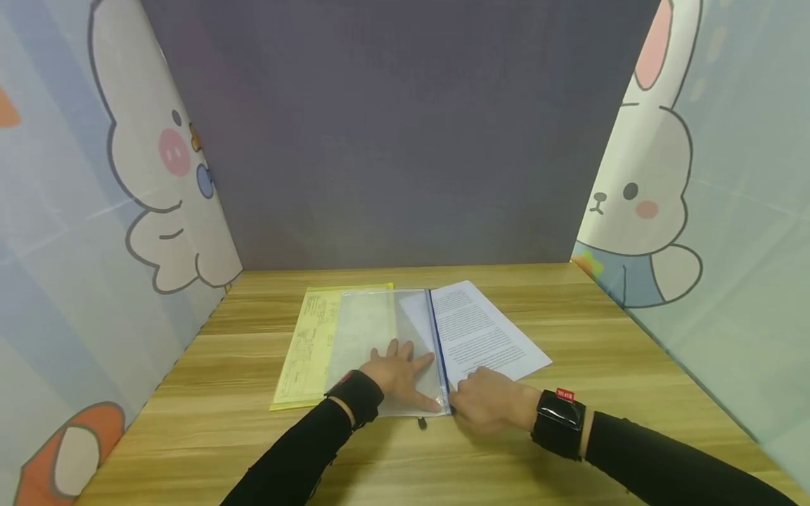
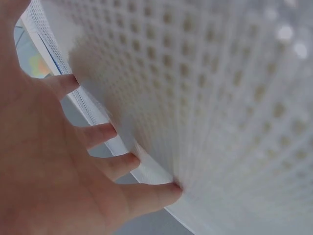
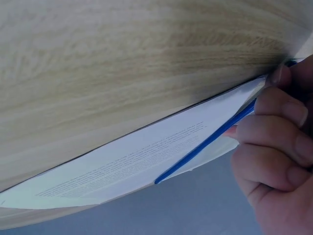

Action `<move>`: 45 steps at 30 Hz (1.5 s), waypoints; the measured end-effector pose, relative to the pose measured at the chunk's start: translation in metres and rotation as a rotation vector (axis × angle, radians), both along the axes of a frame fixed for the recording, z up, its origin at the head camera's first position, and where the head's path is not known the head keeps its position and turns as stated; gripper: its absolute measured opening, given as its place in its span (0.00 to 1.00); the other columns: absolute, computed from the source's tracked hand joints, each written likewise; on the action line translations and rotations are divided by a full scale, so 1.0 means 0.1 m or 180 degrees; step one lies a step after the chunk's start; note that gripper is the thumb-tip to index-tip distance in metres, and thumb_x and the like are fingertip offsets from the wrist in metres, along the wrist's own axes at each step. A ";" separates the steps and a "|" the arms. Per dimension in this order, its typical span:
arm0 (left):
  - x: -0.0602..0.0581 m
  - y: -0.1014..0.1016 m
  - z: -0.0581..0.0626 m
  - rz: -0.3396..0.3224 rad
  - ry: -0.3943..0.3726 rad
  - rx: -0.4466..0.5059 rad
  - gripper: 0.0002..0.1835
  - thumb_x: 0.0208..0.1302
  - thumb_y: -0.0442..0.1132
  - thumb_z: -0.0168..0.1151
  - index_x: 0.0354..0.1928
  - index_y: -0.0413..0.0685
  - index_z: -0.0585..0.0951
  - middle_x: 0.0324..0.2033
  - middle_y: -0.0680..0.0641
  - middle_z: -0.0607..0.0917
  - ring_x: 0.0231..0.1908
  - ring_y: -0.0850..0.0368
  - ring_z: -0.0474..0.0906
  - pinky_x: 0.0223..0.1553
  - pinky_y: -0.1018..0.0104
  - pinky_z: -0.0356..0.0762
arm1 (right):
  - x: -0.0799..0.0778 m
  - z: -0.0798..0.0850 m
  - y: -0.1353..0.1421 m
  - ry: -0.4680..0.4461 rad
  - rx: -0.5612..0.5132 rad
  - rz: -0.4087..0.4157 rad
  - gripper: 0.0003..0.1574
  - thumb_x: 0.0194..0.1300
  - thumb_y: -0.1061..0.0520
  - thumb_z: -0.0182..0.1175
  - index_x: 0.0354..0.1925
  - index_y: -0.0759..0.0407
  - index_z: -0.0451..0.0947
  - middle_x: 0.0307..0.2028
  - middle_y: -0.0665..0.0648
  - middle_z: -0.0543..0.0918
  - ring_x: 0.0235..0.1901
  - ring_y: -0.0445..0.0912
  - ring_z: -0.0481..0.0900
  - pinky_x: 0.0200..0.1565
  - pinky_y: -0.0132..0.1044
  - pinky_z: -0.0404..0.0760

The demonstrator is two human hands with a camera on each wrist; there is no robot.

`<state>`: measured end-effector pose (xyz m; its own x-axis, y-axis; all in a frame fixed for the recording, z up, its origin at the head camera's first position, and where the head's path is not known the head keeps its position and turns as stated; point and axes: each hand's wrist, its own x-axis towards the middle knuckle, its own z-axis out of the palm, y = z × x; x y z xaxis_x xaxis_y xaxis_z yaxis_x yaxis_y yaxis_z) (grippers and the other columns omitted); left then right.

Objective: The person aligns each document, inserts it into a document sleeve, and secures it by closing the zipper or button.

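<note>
A see-through mesh zipper pouch [image 1: 363, 325] lies flat on the table, its blue zipper edge [image 1: 435, 325] toward the right. My left hand [image 1: 397, 379] rests on the pouch with spread fingers; the left wrist view shows the fingertips [image 2: 172, 192] touching the mesh. At the zipper's near end, my right hand [image 1: 487, 399] has curled fingers and grips the pouch corner. What exactly sits between thumb and forefinger is mostly hidden. A printed sheet of paper [image 1: 484, 330] lies aslant, its left part showing through the pouch and the zipper crossing over it.
A yellow document folder [image 1: 306, 351] lies at the left, partly overlapped by the pouch. A small dark piece [image 1: 422, 423] is on the wooden table [image 1: 240, 450] just before the pouch. Behind stands a grey panel [image 1: 392, 140], with cartoon-printed sheets on both sides.
</note>
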<state>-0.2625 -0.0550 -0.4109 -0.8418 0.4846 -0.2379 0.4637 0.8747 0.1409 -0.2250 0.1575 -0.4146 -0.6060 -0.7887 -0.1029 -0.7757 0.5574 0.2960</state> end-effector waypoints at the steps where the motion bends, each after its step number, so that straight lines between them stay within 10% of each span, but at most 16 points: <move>1: 0.00 0.00 0.01 -0.0002 -0.0009 -0.0011 0.56 0.50 0.81 0.61 0.80 0.69 0.58 0.78 0.42 0.55 0.77 0.36 0.46 0.70 0.28 0.49 | -0.01 0.00 0.00 0.0005 -0.0013 0.0021 0.15 0.68 0.51 0.58 0.24 0.49 0.73 0.17 0.46 0.70 0.15 0.40 0.64 0.22 0.37 0.74; 45: -0.05 0.02 0.03 0.0041 -0.0146 -0.0074 0.58 0.47 0.81 0.65 0.79 0.71 0.59 0.77 0.44 0.57 0.77 0.39 0.47 0.68 0.28 0.53 | -0.25 0.05 -0.01 -0.0202 -0.0324 -0.0188 0.14 0.72 0.52 0.55 0.27 0.51 0.74 0.18 0.45 0.70 0.17 0.39 0.66 0.23 0.36 0.74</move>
